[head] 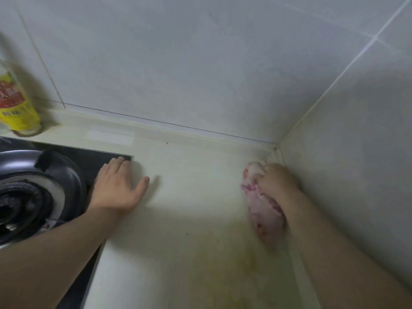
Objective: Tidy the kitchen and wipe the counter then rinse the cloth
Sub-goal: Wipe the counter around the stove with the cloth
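A pale cream counter (189, 208) runs into a tiled corner at the right. My right hand (275, 180) grips a bunched pink and white cloth (263, 210) and presses it on the counter close to that corner, beside the right wall. My left hand (118, 186) lies flat with straight fingers on the counter, its fingertips at the corner of the black stove top (93, 159). Yellowish stains (240, 264) mark the counter nearer to me.
A gas burner with a dark pan support (33, 192) sits on the stove at the left. A bottle with a yellow and red label (15, 101) stands at the back left against the grey wall tiles (200, 63). The right wall (356, 163) closes the counter.
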{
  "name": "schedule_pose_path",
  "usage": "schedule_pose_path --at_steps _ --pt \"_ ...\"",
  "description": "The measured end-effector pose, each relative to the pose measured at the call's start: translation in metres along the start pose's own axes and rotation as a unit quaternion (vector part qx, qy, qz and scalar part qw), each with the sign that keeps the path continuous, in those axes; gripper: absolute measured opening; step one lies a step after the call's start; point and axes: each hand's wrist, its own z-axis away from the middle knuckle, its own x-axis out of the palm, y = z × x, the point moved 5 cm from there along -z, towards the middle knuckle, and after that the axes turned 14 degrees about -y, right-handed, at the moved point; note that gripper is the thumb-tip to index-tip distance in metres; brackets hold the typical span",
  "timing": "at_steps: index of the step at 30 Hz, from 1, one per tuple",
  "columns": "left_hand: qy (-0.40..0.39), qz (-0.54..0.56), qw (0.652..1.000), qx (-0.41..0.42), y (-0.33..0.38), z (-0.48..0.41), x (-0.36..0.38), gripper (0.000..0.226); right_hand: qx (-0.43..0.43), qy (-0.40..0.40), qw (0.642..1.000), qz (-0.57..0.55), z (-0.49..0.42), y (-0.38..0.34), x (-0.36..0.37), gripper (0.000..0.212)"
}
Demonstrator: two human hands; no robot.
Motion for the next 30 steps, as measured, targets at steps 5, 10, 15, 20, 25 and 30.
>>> schedule_pose_path --at_steps 5,10,15,20,25,30 --pt "-0.011 -0.002 1.0 -0.004 0.001 0.001 -0.001 0.099 -0.087 0.17 0.956 -0.221 0.039 -0.002 0.046 0.03" --pt "0.0 0.003 1.0 -0.003 0.002 0.001 -0.002 0.097 -0.105 0.154 0.963 -0.194 0.037 -0.005 0.067 0.048" --pt "-0.004 -0.003 1.0 -0.002 -0.001 0.0 0.0 0.096 -0.2 0.134 0.958 -0.157 0.072 -0.072 0.095 0.054" --pt "0.008 0.016 1.0 0.014 -0.001 0.0 -0.003 0.092 -0.292 0.165 0.939 -0.075 0.121 -0.144 0.113 0.05" --pt "0.007 0.017 1.0 0.011 -0.001 -0.001 -0.002 0.092 -0.295 0.146 0.943 -0.048 0.113 -0.13 0.11 0.055" --pt "0.012 0.022 1.0 0.013 -0.002 -0.001 -0.001 0.092 -0.193 0.137 0.971 -0.031 0.093 -0.076 0.1 0.062"
